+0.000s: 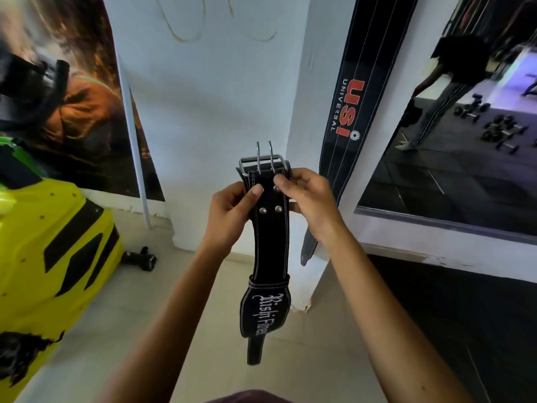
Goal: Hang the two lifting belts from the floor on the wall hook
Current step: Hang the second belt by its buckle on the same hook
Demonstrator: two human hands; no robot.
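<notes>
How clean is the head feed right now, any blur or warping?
Head view: the black leather belt with steel buckle and both hands, left and right, are sharp; the left-edge orange poster is smeared; wide-angle distortion bends the mirror frame.

Black belt (268,242) held up, both hands

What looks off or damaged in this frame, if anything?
The white wall corner's base is chipped, with paint broken away just above the floor. A small black dumbbell-like object lies loose on the beige floor beside the yellow machine. The black leather belt held in both hands looks intact.
</notes>
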